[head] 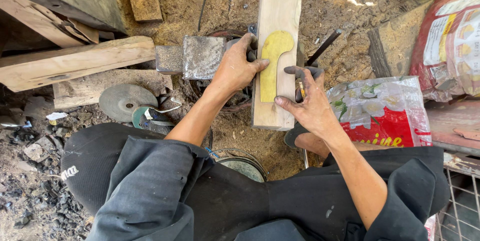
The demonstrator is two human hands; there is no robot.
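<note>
A pale wooden plank (278, 11) runs away from me over sawdust-covered ground. A yellow flat template (272, 63) with a rounded, hooked top lies on the plank's near half. My left hand (239, 66) presses on the plank's left edge, thumb touching the template's left side. My right hand (310, 102) grips the plank's right near edge, thumb on the wood, and a thin pencil-like stick (302, 90) shows between its fingers. Both hands are dirty and dark at the fingertips.
A grey metal block (202, 57) sits left of the plank. A round grinding disc (124, 102) and scrap planks (75, 63) lie further left. Printed plastic sacks (385, 111) are on the right, a wire cage (462, 206) at the lower right.
</note>
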